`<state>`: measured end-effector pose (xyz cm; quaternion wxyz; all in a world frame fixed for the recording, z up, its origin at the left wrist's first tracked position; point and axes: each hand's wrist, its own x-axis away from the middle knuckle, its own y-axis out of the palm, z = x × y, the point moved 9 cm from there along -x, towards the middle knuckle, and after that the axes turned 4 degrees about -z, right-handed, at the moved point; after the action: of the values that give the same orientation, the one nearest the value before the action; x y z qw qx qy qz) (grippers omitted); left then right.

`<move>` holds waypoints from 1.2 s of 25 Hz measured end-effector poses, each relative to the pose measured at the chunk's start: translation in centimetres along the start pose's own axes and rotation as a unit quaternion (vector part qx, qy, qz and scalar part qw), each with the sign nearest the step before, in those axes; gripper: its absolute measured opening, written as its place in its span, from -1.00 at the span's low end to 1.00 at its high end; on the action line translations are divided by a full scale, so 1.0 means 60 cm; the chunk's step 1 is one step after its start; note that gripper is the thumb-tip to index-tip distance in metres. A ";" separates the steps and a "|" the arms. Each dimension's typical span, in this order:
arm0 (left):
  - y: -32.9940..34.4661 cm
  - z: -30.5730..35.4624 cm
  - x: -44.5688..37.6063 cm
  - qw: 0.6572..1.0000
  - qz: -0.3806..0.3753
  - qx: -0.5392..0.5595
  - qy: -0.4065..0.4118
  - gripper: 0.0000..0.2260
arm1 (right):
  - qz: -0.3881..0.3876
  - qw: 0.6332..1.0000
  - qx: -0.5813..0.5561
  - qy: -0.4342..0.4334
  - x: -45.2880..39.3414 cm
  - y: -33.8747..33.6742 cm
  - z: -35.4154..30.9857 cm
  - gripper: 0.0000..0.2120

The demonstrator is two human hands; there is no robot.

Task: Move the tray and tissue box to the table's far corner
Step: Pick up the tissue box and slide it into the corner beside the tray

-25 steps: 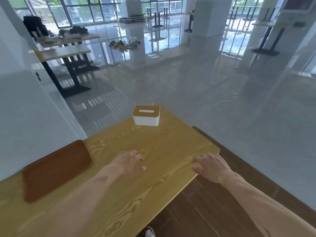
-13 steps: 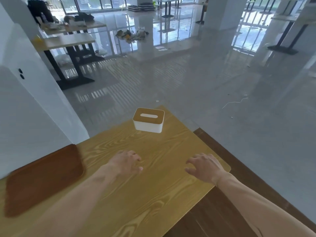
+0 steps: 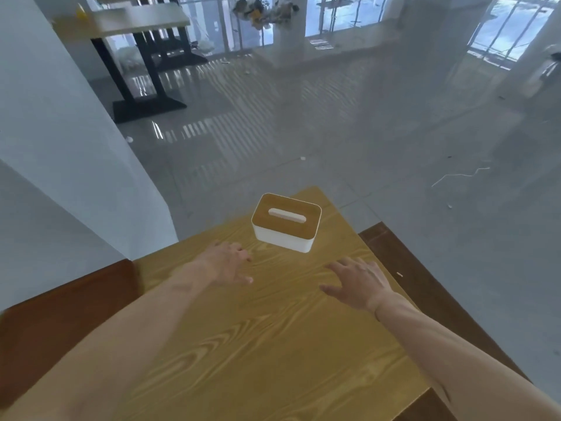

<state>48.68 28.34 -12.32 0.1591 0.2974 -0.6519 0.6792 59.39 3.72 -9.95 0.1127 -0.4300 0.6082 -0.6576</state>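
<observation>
A white tissue box (image 3: 285, 226) with a wooden lid and a slot stands near the far corner of the light wooden table (image 3: 258, 344). A dark brown tray (image 3: 60, 317) lies at the table's left side against the wall, partly cut off by the frame. My left hand (image 3: 229, 264) hovers over the table just short of the box's near left side, fingers apart, holding nothing. My right hand (image 3: 359, 282) is spread open to the box's near right, also holding nothing. Neither hand touches the box.
A white wall (image 3: 60, 177) runs along the table's left edge. Right of the table lies a dark wooden strip (image 3: 425, 287), then glossy grey floor (image 3: 364, 132). Another table (image 3: 136, 22) with a black base stands far off at the upper left.
Both hands have moved forward toward the tissue box, the right one in from the table's right edge. The view has tilted down and closer; the tray has slid toward the left frame edge.
</observation>
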 end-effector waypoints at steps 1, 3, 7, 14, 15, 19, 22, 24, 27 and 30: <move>-0.017 -0.006 -0.017 1.000 0.006 -0.003 -0.004 -0.37 | 0.006 1.000 -0.003 -0.002 -0.027 -0.008 0.001 -0.35; -0.045 -0.017 -0.050 1.000 0.015 0.004 -0.008 -0.28 | 0.006 1.000 -0.018 -0.003 -0.078 -0.019 0.005 -0.22; -0.107 -0.036 -0.127 0.999 0.051 0.006 -0.007 -0.07 | -0.004 1.000 -0.011 -0.009 -0.181 -0.030 0.005 0.03; -0.154 -0.014 -0.263 0.997 0.011 -0.076 0.028 0.25 | -0.054 0.998 0.012 -0.017 -0.313 -0.030 -0.008 0.24; -0.150 -0.011 -0.279 0.996 0.001 -0.089 0.032 0.27 | -0.062 0.998 0.001 -0.017 -0.324 -0.023 -0.006 0.26; -0.130 -0.006 -0.306 0.996 0.010 -0.072 0.055 0.27 | -0.051 0.996 -0.068 -0.032 -0.342 -0.010 -0.007 0.34; -0.116 -0.002 -0.308 0.995 0.061 -0.049 0.066 0.24 | -0.031 0.995 -0.092 -0.036 -0.341 -0.005 -0.006 0.34; -0.109 -0.001 -0.309 0.993 0.086 -0.038 0.065 0.23 | -0.030 0.994 -0.098 -0.040 -0.341 -0.002 -0.006 0.34; -0.100 -0.003 -0.301 0.994 0.097 -0.021 0.045 0.21 | -0.039 0.996 -0.071 -0.048 -0.343 -0.009 -0.008 0.34; -0.082 0.011 -0.267 0.994 0.105 0.007 0.007 0.19 | -0.051 0.996 -0.016 -0.073 -0.332 -0.019 -0.017 0.33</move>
<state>64.15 30.96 -18.20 0.0893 0.2242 -0.6733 0.6989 71.13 18.06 -17.36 0.1161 -0.5088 0.5858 -0.6201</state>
